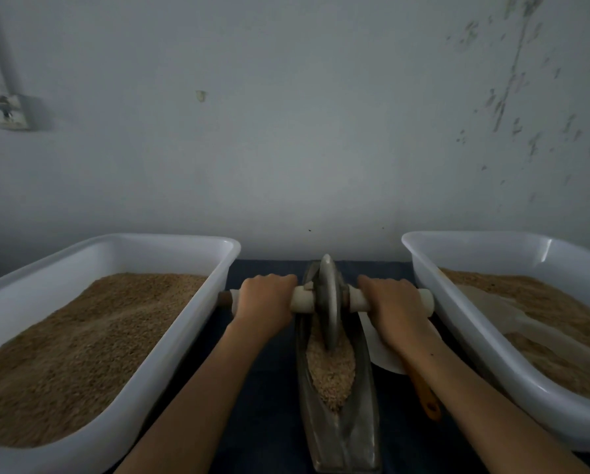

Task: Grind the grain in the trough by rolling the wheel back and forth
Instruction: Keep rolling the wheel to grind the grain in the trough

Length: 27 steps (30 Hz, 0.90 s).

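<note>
Between two white tubs [197, 302] of grain, the wheel [328, 302] is stood upright in the narrow metal trough [365, 388], toward its far end. Its axle handle [302, 299] is clasped on either side by the left hand [264, 301] and the right hand [392, 304]. Even downward pressure is best kept so the disc is not tilted. Pale, coarse grain [331, 367] is heaped along the channel's near half.

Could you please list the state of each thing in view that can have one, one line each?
left hand: grips the left side of the handle.
right hand: grips the right side of the handle.
wheel: upright in the trough, toward its far end.
trough: holds grain.
grain: heaped in the trough's near part.
left tub: filled with brown grain.
right tub: partly filled.
</note>
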Each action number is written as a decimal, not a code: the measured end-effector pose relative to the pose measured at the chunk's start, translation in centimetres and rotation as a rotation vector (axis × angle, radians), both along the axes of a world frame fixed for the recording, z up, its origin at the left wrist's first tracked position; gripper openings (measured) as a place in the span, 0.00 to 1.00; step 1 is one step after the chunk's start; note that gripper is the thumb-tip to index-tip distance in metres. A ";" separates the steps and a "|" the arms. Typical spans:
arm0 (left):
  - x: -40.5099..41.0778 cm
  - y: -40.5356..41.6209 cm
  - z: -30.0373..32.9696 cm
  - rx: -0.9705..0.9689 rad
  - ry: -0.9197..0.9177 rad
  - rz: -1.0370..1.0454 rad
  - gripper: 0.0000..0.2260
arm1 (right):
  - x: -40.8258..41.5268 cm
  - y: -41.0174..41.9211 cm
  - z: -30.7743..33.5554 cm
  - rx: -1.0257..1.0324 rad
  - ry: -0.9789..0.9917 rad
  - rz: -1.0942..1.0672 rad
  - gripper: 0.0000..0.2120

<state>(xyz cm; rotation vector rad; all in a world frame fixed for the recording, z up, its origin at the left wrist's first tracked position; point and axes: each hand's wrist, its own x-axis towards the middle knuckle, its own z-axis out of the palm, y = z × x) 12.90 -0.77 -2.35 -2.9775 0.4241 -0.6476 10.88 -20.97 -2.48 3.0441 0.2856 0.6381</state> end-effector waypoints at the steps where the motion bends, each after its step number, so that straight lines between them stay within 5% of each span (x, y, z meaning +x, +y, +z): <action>1: 0.0 0.0 -0.2 -0.008 -0.029 0.001 0.08 | 0.0 0.0 -0.4 0.001 -0.056 0.007 0.05; 5: 0.1 0.3 0.0 -0.007 0.056 -0.011 0.08 | -0.3 0.0 0.1 -0.040 -0.025 0.031 0.05; 12: 0.0 0.8 1.7 0.049 0.525 -0.066 0.13 | -1.7 0.2 4.1 -0.166 0.507 0.026 0.15; 18: -0.9 1.4 2.6 -0.100 0.902 -0.131 0.03 | -2.3 0.4 5.0 -0.201 0.701 0.062 0.13; 22: -0.6 1.0 2.3 -0.095 0.789 -0.098 0.03 | -1.9 -0.1 4.5 -0.149 0.618 0.056 0.11; 27: -0.2 0.3 1.2 0.031 0.274 -0.012 0.11 | -0.4 -0.2 1.9 -0.049 0.226 0.017 0.08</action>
